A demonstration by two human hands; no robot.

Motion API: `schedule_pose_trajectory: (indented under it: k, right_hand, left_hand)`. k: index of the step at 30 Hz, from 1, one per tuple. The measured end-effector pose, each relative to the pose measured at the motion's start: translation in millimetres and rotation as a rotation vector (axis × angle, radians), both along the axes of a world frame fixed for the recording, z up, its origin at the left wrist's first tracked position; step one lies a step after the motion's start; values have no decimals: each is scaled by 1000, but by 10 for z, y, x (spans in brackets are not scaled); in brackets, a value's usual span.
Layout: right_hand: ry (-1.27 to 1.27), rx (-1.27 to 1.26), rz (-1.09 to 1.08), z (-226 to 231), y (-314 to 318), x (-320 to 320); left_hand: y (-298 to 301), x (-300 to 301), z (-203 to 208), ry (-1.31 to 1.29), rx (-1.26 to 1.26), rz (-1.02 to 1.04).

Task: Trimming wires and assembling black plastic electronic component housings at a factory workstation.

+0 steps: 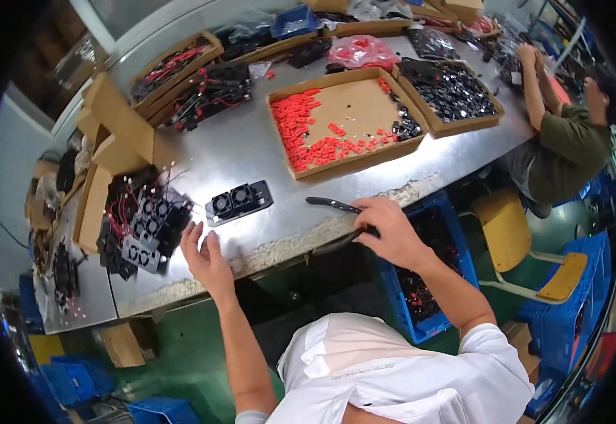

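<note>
My right hand (389, 230) is closed around a black hand tool (330, 203) that looks like pliers, at the table's front edge. One slim arm of it points left over the metal top, and the part inside my fingers is hidden. My left hand (207, 260) is empty, fingers apart, over the front edge. Just beyond it lies a black twin-fan unit (239, 201) on a flat plate. A heap of similar black fan units (154, 222) with red and black wires lies left of that hand.
A shallow cardboard tray (343, 166) holds red and black connectors; beside it stands a tray of black parts (455, 92). Wire bundles (212, 92) lie farther back. A blue crate (431, 328) and yellow chair (502, 230) stand at right. A co-worker (569, 141) sits at the far right.
</note>
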State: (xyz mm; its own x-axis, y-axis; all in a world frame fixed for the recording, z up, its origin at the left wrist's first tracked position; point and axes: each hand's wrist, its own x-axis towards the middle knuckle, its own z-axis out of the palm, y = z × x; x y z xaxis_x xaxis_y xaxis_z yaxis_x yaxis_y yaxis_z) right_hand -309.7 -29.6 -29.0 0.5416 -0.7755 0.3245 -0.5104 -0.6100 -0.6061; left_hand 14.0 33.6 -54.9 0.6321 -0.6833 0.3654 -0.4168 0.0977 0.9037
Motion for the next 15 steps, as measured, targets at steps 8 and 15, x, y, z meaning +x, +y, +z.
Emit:
schedule_pose_trajectory:
  k: [8, 15]
  right_hand:
    - [-1476, 1030, 15, 309, 170, 699]
    - [-1155, 971, 79, 159, 493, 1489]
  left_hand:
    - [437, -797, 324, 712, 219, -725]
    - [554, -351, 284, 628, 142, -734]
